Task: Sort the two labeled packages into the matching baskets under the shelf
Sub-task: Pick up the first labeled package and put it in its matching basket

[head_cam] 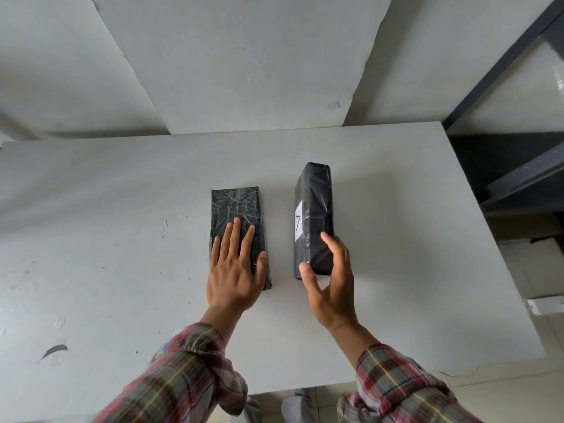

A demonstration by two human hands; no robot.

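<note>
Two black wrapped packages sit on a white table. The left package lies flat, and my left hand rests palm-down on its near half with fingers spread. The right package is tipped up on its long edge, showing a white label on its left face. My right hand grips its near end, thumb on the left side and fingers on the right. No baskets are in view.
A dark metal shelf frame stands at the right beyond the table's right edge. White walls rise behind the table. A small white object lies on the floor at the right.
</note>
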